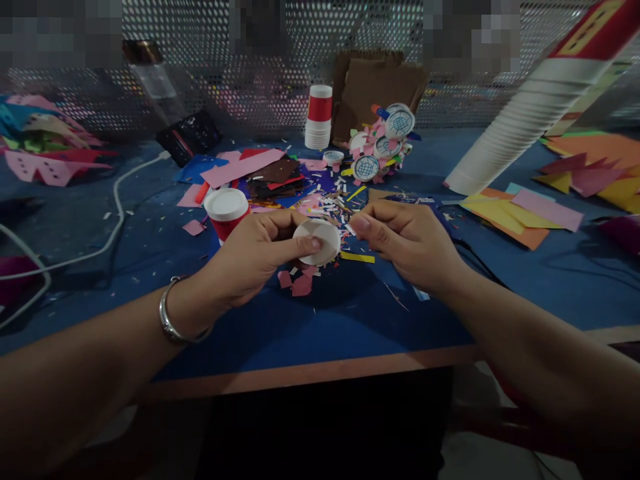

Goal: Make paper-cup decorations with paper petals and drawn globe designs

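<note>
A white round cup bottom [325, 250], cut from a paper cup by its look, is pinched in my left hand [265, 250], thumb flat on its face and fingers behind it. Just right of its edge, my right hand [405, 243] is closed, thumb against forefinger, with a small white paper scrap [349, 229] at the fingertips. Under and beyond both hands lie loose paper snippets [333, 203] and a yellow strip [357, 257]. Left of the disc, partly behind my left hand, a red and white paper cup [227, 203] stands upside down.
A tall leaning cup stack [530, 127] rises at right beside coloured paper sheets [523, 217]. Further back are a short cup stack [320, 117], a decorated cluster of cup bottoms [383, 147] and cardboard [380, 87]. A white cable [117, 193] crosses the left side.
</note>
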`<state>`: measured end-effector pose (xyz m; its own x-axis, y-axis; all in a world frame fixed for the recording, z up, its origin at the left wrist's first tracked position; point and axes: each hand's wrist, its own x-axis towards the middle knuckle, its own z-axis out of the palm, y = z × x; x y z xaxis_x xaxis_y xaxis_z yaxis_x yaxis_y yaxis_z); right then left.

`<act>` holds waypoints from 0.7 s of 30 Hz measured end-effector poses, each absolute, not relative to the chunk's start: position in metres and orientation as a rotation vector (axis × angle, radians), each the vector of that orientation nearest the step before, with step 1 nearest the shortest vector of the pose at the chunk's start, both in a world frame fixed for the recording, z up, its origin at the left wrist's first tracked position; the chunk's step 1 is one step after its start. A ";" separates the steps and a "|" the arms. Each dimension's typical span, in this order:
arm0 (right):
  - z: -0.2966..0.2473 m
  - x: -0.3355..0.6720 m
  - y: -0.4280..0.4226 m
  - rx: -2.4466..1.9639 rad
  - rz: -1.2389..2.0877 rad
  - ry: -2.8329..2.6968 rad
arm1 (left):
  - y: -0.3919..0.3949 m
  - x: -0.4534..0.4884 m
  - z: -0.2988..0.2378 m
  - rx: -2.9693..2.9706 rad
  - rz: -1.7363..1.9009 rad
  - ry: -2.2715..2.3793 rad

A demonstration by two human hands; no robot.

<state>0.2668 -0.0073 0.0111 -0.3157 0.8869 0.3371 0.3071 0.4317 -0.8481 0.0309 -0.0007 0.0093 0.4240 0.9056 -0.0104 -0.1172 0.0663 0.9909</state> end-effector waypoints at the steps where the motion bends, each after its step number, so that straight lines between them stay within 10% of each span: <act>1: 0.010 0.266 -0.007 -1.001 0.926 -1.812 | -0.001 0.031 0.009 1.248 0.906 0.808; 21: 0.010 0.264 -0.002 -1.063 1.101 -1.796 | -0.013 0.039 0.011 1.215 0.837 0.755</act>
<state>0.2639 -0.0024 0.0096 -0.3623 0.9151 0.1771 0.2577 0.2810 -0.9245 0.0394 -0.0129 0.0114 0.4975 0.8659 -0.0518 -0.1404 0.1393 0.9802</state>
